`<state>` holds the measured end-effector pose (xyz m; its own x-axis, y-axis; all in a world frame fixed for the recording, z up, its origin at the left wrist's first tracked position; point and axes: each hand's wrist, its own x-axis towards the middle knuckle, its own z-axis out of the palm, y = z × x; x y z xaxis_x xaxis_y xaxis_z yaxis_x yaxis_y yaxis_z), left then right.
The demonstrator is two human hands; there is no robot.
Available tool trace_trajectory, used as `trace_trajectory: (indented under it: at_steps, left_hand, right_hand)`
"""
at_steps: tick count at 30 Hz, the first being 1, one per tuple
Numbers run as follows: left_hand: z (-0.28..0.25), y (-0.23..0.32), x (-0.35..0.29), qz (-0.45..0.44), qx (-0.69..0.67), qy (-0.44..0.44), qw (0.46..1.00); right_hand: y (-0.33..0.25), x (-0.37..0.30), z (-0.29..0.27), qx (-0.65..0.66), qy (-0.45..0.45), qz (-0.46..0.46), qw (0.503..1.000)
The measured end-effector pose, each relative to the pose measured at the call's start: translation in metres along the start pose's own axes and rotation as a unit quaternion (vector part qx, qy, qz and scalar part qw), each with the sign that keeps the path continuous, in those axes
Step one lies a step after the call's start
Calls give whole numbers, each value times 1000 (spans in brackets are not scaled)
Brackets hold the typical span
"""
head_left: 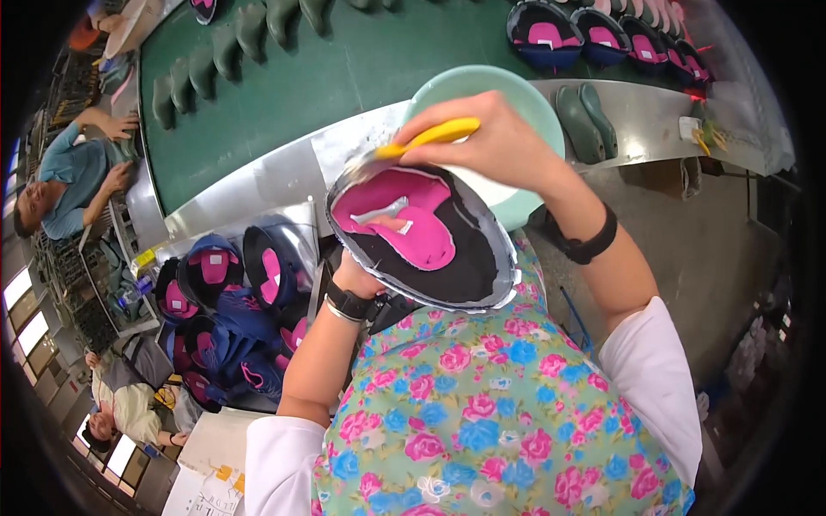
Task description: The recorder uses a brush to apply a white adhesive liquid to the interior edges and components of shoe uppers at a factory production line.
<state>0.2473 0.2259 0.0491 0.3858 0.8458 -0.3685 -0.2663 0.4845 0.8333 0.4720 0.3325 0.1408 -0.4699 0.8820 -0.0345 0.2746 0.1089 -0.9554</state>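
Observation:
My left hand (354, 273) grips a shoe upper (475, 258) from beneath, its open underside facing up. The upper has a black inside, a pink lining and a pale, coated-looking rim. Closed around the yellow handle of a brush (443, 132) is my right hand (499, 142). The bristles touch the upper's far-left rim. Partly behind my right hand and the upper stands a pale green basin (482, 79) with whitish contents.
Several blue-and-pink uppers (219, 271) are piled at left. More uppers (551, 39) line the far right of the green conveyor belt (361, 73), with green shoe lasts (228, 52) at far left. Two green soles (578, 120) lie beside the basin. Two people (69, 185) are at left.

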Motion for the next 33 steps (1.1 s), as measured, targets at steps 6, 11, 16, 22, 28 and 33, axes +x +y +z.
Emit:
trace_trajectory:
  at_steps: [6,11,16,22,28,33]
  left_hand:
    - [-31,-5,-4,-166,-262,14,951]
    - [-33,28,3,-173,-420,-31,890]
    - [-35,50,25,-42,-294,37,954]
    - [-17,68,88,112,-125,81,982]
    - [49,93,147,217,-53,96,970]
    - [53,121,171,207,352,185,894]
  right_hand:
    - [10,-17,-7,-91,39,180,979]
    - [-2,-21,-26,-175,186,220,941]
    - [-15,-13,-40,23,226,117,967]
    - [-44,14,-20,-117,132,-32,984]
    - [-15,31,-60,-185,125,-16,975]
    - [38,42,-107,-288,130,-9,949]
